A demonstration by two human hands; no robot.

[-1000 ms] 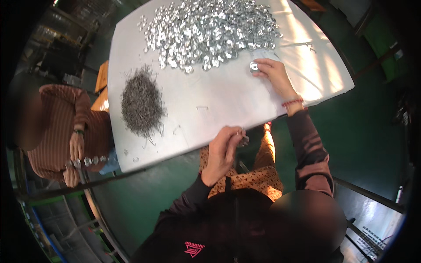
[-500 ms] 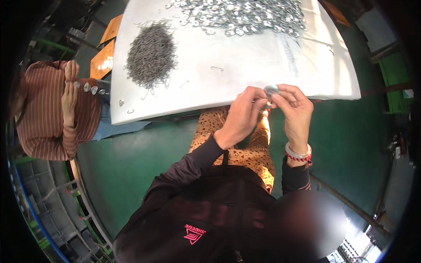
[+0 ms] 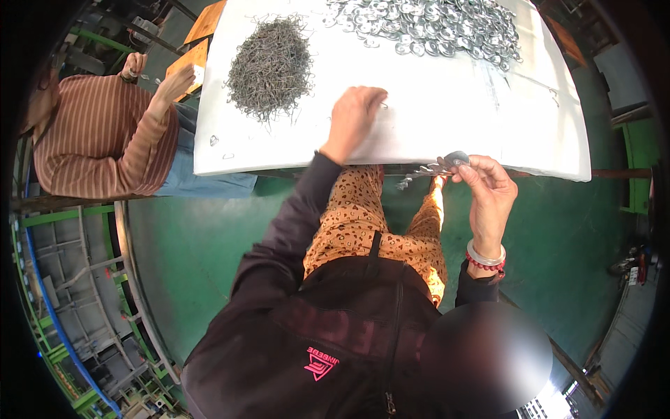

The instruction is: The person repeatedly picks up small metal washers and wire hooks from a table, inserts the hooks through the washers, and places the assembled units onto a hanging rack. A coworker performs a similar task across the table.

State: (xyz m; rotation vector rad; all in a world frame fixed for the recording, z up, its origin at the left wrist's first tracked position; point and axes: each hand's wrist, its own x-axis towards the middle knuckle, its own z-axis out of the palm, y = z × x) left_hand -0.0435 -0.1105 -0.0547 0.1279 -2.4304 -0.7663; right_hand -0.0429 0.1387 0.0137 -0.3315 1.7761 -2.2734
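The left hand (image 3: pixel 354 120) has moved away from the right hand (image 3: pixel 493 190) to the white-topped table (image 3: pixel 433 129), its curled fingertips at a thin bent metal wire piece (image 3: pixel 384 105); blur hides whether they grip it. The right hand pinches a round grey metal disc (image 3: pixel 456 159) near the table's front edge, probably so the silvery linked metal pieces (image 3: pixel 421 171) beside it dangle freely.

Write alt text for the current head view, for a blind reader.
A bare right hand holds a cluster of metal discs near the edge of a white table, while the left hand is over it. A pile of bent wires and a pile of discs lie farther back; a striped-topped co-worker is at left.
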